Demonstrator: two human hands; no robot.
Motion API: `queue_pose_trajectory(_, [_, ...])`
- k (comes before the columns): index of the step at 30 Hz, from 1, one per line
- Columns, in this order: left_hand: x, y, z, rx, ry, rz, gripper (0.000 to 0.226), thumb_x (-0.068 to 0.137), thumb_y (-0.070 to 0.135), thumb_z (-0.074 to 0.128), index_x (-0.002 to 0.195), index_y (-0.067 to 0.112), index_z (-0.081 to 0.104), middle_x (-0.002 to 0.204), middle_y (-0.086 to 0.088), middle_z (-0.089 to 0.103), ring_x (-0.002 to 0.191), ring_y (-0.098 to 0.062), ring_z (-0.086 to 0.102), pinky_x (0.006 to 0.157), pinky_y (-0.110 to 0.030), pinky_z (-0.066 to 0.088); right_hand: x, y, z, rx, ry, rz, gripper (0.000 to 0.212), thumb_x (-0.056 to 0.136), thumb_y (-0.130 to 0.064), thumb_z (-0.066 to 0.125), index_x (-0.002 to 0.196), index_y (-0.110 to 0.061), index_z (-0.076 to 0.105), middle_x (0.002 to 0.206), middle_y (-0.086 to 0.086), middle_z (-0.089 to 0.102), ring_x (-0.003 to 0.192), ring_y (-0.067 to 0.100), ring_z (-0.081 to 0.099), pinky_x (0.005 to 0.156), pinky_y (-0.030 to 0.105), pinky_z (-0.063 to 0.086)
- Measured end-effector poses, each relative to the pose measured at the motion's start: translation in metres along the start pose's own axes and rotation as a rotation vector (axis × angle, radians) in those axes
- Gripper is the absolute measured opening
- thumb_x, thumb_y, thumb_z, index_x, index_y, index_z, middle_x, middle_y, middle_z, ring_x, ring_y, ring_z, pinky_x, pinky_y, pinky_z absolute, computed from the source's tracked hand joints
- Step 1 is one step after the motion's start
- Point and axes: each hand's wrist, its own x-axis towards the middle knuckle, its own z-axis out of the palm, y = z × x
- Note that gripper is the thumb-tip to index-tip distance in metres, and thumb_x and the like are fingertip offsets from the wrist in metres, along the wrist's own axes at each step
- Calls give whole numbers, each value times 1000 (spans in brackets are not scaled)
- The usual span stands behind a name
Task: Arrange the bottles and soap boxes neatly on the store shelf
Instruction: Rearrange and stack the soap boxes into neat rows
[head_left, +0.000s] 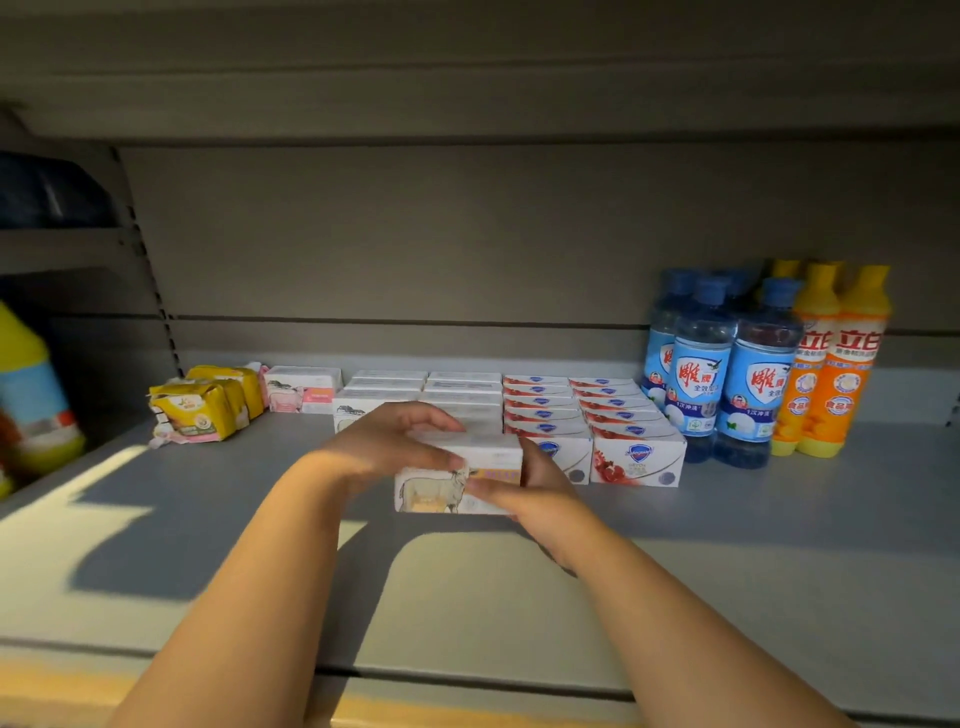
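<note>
Currently both hands hold one goat-print soap box (441, 483), centre frame, low over the shelf (208, 519), just in front of the white soap-box rows (415, 387). Left hand (395, 441) fingers (439, 418) curl over its top; right hand (540, 488) pinches its right end, thumb across the face. Likely squaring it to the row front, label outward. Blue bottles (727, 374) stand at right.

**Shelf Stock, Counted**

Twelve red-and-white soap boxes (636, 460), in two rows of six. Two goat-print soap boxes (441, 488) plainly seen; the white boxes (462, 387) ranked behind them are partly hidden, at least six. One pink-print box (301, 392). About four yellow packets (200, 413). At least five blue dish-soap bottles (763, 384). At least three orange bottles (857, 374). One yellow-shouldered jug (31, 384). Two hands: the left hand (395, 441) and the right hand (535, 493).
</note>
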Motion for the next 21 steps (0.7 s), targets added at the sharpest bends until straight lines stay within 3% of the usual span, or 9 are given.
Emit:
queue_pose_trajectory(3, [-4,-5,-17,144,-77,-53,36,65,17,86,96,28,70,104,10,69,97,-3,64,82,-12,49,0,6,4,-102,-22,-43,39,70,-15,81,97,-33,59,94,-16,69,87,-2,65,70,11,49])
queue_pose_trajectory(8, [-17,-32,-47,261,-93,-130,37,67,12,85,95,28,66,108,8,68,106,-7,61,95,-22,46,-2,16,13,-338,-278,-99,40,80,-10,72,111,-30,57,101,-13,66,89,-9,61,79,7,44])
queue_pose_trajectory(10, [-20,-42,-60,300,-39,-145,36,69,10,83,93,28,63,105,9,66,104,-8,61,90,-18,47,0,17,13,-518,-265,-136,39,83,-13,68,117,-29,57,109,-10,63,92,-10,56,81,3,39])
queue_pose_trajectory(12, [-20,-46,-67,511,23,-134,35,70,16,81,91,30,58,100,13,62,95,-6,60,76,-12,46,2,19,11,-723,-221,-176,39,85,-24,65,123,-30,56,121,-9,57,103,-3,52,86,7,37])
queue_pose_trajectory(15, [-14,-48,-62,834,78,-148,41,68,21,76,92,33,45,90,12,54,79,-7,53,60,-18,40,3,19,15,-890,-214,-243,36,88,-31,58,124,-26,58,128,-5,55,113,9,50,92,17,37])
queue_pose_trajectory(18, [-7,-55,-53,865,176,-225,48,66,19,76,98,29,42,91,5,51,84,-18,51,65,-27,43,3,18,18,-966,-206,-302,33,91,-30,55,122,-21,61,127,-2,58,117,14,49,97,17,35])
queue_pose_trajectory(21, [-1,-70,-51,913,307,-274,56,72,26,71,121,29,43,115,-7,46,106,-27,44,80,-31,40,3,19,18,-974,-211,-296,33,91,-29,54,122,-20,61,127,-2,58,117,14,49,98,19,36])
